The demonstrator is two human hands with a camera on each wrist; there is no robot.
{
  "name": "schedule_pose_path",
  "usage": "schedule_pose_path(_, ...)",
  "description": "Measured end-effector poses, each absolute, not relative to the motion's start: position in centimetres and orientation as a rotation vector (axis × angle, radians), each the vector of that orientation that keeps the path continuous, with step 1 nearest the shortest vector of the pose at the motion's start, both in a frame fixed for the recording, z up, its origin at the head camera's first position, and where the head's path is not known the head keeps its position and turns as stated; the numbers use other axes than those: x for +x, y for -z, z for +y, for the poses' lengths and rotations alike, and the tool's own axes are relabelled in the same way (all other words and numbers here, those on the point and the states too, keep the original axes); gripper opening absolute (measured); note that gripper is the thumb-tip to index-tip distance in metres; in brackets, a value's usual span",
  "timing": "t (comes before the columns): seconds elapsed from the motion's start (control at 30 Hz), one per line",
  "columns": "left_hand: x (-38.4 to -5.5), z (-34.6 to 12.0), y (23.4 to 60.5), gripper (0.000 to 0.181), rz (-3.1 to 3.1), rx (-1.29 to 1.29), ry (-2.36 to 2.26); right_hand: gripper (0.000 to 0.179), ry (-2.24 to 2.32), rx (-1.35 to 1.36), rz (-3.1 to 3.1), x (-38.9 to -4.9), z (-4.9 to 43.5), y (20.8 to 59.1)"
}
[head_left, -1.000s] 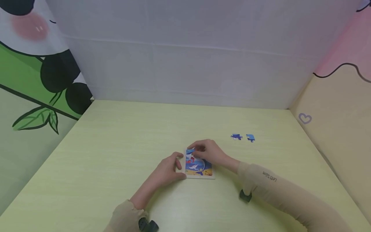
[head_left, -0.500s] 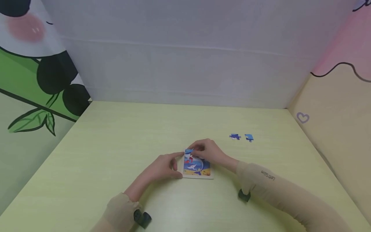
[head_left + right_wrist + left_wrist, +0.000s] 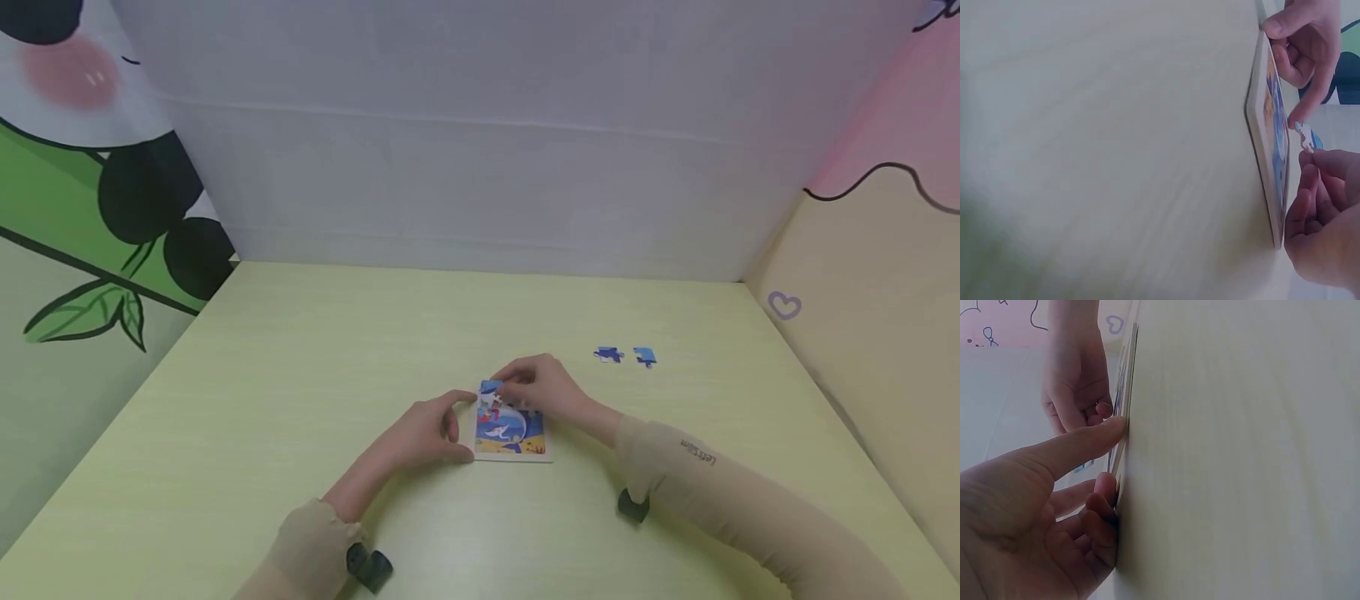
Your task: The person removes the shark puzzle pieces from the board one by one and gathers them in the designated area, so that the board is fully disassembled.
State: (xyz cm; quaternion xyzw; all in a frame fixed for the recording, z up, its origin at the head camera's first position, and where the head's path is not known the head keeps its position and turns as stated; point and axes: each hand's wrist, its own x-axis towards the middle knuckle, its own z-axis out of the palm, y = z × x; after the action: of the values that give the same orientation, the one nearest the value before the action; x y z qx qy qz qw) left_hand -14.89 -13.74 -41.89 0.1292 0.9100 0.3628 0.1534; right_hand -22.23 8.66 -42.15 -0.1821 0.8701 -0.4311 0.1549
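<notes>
A small jigsaw board [image 3: 513,457] with a sea picture and a pale rim lies on the table. My right hand [image 3: 551,390] pinches a blue-and-white jigsaw piece [image 3: 1305,136] between thumb and fingertips. In the right wrist view this piece is tilted and raised off the board's far left part. The right fingers hide some of the picture's top. At the board's left edge is my left hand [image 3: 423,433], its thumb touching the near corner and its extended index finger by the far one. The left hand's other fingers [image 3: 1100,528] are bent beside the board.
Two loose blue jigsaw pieces, one dark [image 3: 608,354] and one lighter [image 3: 644,356], lie beyond the right hand. A pale wood-grain table [image 3: 300,358] surrounds the board. A grey-white panel [image 3: 480,192] stands along its back, with painted walls at both sides.
The pinched jigsaw piece has lifted up from the board with the right hand. Earlier, the left index finger straightened toward the board's far corner and the left wrist shifted left.
</notes>
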Motion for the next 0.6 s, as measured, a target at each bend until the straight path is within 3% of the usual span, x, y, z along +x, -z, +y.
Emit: schedule_pose_path(0.6,-14.6,-13.5,41.6,0.063,2.609,0.383,-1.027,0.02,1.201,-0.48,2.657,-25.2,14.1,41.6)
